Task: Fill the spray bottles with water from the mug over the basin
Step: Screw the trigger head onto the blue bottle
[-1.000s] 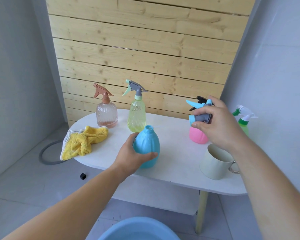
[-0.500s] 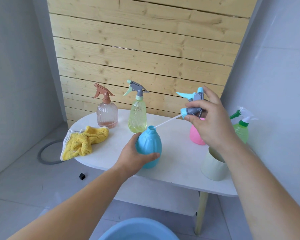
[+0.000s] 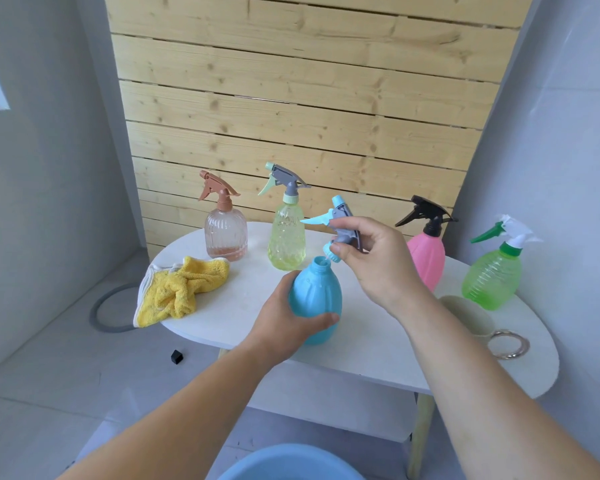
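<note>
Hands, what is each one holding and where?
Left hand grips the blue bottle around its body. Right hand pinches the spray head near its collar.

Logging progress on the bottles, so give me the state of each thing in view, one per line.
Blue bottle: uncapped, upright, held by left hand.
Spray head: off, in right hand, at the blue bottle's mouth.
Amber bottle: capped, upright.
Yellow bottle: capped, upright.
Pink bottle: capped, upright.
Green bottle: capped, upright.
Mug: upright, contents hidden.
Cloth: crumpled.
</note>
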A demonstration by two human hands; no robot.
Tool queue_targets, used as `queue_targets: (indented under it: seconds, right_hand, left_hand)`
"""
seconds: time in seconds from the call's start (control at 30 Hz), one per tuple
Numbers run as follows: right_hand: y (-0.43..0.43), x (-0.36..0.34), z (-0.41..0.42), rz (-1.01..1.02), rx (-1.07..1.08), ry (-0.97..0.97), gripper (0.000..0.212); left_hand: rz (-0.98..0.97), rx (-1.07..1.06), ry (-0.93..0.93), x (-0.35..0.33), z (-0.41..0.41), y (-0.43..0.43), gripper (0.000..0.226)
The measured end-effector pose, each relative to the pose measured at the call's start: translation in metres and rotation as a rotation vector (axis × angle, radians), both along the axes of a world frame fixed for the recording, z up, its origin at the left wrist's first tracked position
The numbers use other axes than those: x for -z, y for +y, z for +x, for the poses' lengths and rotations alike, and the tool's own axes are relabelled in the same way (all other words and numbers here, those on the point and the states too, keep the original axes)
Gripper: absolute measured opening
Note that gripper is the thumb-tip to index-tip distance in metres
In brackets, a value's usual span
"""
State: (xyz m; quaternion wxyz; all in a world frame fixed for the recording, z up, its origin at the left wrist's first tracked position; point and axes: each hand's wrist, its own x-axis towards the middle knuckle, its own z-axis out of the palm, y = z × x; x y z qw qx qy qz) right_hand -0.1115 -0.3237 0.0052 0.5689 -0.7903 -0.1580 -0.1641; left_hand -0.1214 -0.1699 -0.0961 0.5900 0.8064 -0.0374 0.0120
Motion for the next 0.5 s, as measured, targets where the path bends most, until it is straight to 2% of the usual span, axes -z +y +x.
queue_targets:
  seconds: [0.27,0.37,0.5]
  right_hand:
    - [0.002,0.009,0.004,-0.224,-0.093,-0.051,0.043]
    - [-0.003,0.01,0.006,-0.317,-0.109,-0.038,0.047]
    - [-0.009,0.006,0.003,-0.347,-0.124,-0.012,0.067]
  left_hand:
    - [-0.019,0.118,0.023,0.0,0.006,-0.003,0.093]
    - [-0.031,0.152,0.029,0.0,0.008,-0.005,0.088]
    - [-0.021,0.168,0.031,-0.001,0.009,-0.007,0.088]
